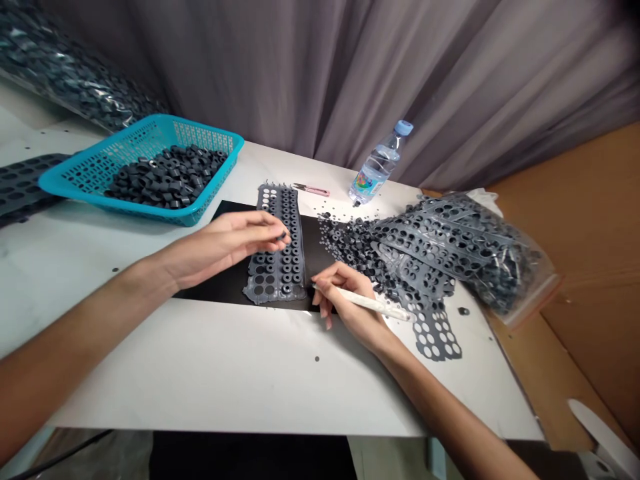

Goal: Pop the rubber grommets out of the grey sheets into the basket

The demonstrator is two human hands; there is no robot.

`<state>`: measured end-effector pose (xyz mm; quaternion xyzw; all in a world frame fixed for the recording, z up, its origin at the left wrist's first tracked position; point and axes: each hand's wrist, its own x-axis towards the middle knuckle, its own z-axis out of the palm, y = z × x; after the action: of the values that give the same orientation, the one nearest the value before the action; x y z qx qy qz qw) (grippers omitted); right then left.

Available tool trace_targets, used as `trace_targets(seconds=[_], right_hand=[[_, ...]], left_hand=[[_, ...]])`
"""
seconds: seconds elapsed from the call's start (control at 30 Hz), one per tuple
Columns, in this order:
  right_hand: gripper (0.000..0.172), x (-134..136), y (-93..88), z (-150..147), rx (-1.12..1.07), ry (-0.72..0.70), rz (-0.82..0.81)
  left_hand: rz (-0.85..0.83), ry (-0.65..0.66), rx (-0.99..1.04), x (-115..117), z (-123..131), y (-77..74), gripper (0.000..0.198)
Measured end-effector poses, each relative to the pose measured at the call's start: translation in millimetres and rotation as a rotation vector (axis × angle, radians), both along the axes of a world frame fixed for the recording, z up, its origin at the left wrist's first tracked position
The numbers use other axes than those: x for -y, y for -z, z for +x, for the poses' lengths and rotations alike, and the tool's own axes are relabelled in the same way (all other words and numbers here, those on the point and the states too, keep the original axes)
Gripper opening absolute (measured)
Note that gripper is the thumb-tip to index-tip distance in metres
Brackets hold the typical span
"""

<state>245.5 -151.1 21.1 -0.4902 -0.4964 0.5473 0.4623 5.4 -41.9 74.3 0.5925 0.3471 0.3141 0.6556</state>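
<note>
The grey rubber sheet (pixel 278 267) is lying on a black mat (pixel 220 285), between the two hands. The left hand (pixel 225 245) is reaching over its upper part, fingertips pinching a small ring (pixel 283 235) just above it. The right hand (pixel 347 303) is resting just beside its lower right corner, gripping a white tool (pixel 375 305). Punched strips (pixel 440 247) are piling up to the right, and a blue basket (pixel 115 201) of rings is sitting at far left.

Can't make out the tiny bit (pixel 284 235) pinched in the left hand (pixel 235 243), and the bag of parts (pixel 60 73) plus the holed sheet (pixel 20 183) run off the left edge.
</note>
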Motion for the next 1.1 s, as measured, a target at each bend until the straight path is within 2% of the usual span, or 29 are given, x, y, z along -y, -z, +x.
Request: trace_targets(seconds=[0.13,0.3,0.7,0.87,0.93,0.97,1.03,1.1], right_hand=[[0.019,-3,-0.8,6,0.076,0.129,0.068],[0.022,-3,1.5,10,0.166,0.143,0.087],[0.016,-2,0.6,9,0.228,0.078,0.081],[0.022,-2,1.8,11,0.251,0.079,0.079],[0.023,-2,3.1,11,0.263,0.084,0.075],[0.023,-2,3.8,11,0.278,0.084,0.073],[0.022,-1,4.7,10,0.314,0.084,0.075],[0.021,-1,5.0,10,0.337,0.077,0.081]], left_hand=[[-0.168,0.150,-0.028,9,7,10.9,0.027],[-0.291,0.259,-0.033,15,14,17.9,0.027],[-0.392,0.280,0.021,18,16,11.9,0.027],[-0.390,0.252,0.025,19,18,12.9,0.027],[-0.314,0.197,0.007,17,17,10.6,0.028],[-0.231,0.120,0.001,15,15,8.0,0.029],[0.062,-0.151,-0.019,6,6,0.6,0.031],[0.465,-0.509,-0.076,-6,-11,-7.5,0.033]])
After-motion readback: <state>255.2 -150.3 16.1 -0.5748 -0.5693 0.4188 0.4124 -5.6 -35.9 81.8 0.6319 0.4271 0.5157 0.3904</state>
